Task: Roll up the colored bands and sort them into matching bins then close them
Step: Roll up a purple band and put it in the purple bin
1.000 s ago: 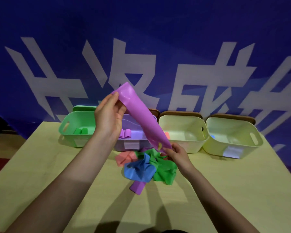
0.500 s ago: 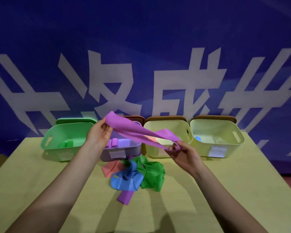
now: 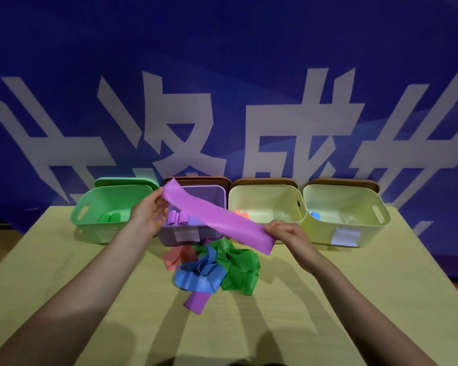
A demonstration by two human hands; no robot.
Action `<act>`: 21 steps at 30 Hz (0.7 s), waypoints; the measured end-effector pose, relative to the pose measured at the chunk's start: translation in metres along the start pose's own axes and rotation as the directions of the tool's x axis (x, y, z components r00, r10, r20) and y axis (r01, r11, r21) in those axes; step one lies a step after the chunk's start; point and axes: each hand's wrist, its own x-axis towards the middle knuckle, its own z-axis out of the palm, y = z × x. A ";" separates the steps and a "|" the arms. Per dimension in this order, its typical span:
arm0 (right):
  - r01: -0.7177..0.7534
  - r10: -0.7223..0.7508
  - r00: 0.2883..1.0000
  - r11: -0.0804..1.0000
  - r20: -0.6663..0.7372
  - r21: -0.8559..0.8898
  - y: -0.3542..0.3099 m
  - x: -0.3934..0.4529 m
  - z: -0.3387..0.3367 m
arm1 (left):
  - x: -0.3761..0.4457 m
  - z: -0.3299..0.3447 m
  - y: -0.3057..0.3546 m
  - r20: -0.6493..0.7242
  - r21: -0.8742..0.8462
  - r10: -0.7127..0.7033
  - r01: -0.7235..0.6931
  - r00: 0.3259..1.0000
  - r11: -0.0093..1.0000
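Observation:
A purple band point(image 3: 217, 219) is stretched flat between my hands above the table. My left hand point(image 3: 150, 211) pinches its upper end in front of the purple bin point(image 3: 217, 192). My right hand point(image 3: 284, 232) grips its lower end near the cream bin point(image 3: 265, 196). Below lies a pile of loose bands: blue point(image 3: 200, 274), green point(image 3: 239, 268), pink point(image 3: 177, 257) and another purple one point(image 3: 196, 302). Rolled bands sit in the bins: green ones in the green bin point(image 3: 90, 207), purple ones in the purple bin, a pink one in the cream bin, a blue one in the right yellow-green bin point(image 3: 354, 202).
All four bins stand open in a row along the table's far edge, with their lids point(image 3: 262, 180) propped behind them against a blue banner point(image 3: 222, 88). White labels point(image 3: 345, 237) are stuck on the bin fronts. The wooden table point(image 3: 354, 299) extends toward me.
The band went from hanging steeply to lying stretched out nearly level. My right hand rose and moved right with its end; my left hand lowered in front of the bins.

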 end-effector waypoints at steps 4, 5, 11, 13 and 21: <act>0.125 -0.166 0.974 0.961 -0.155 -0.245 -0.005 0.010 0.005 | -0.003 0.004 -0.004 -0.076 -0.004 0.071 -0.072 0.995 0.997; 0.145 -0.200 0.958 0.956 -0.206 -0.254 -0.005 0.011 0.005 | -0.004 0.005 -0.003 -0.057 -0.054 0.081 -0.084 0.995 0.995; 0.106 -0.168 0.954 0.964 -0.249 -0.244 0.010 0.000 0.004 | -0.011 0.019 0.008 0.118 -0.334 0.193 -0.144 0.974 0.932; 0.087 -0.131 0.942 0.985 -0.310 -0.150 0.015 -0.007 0.003 | -0.020 0.028 0.009 0.159 -0.360 0.237 -0.168 0.958 0.918; -0.045 -0.031 0.970 0.951 -0.240 -0.305 0.032 -0.015 0.005 | -0.069 0.064 -0.017 0.392 -0.124 0.322 -0.298 0.862 0.947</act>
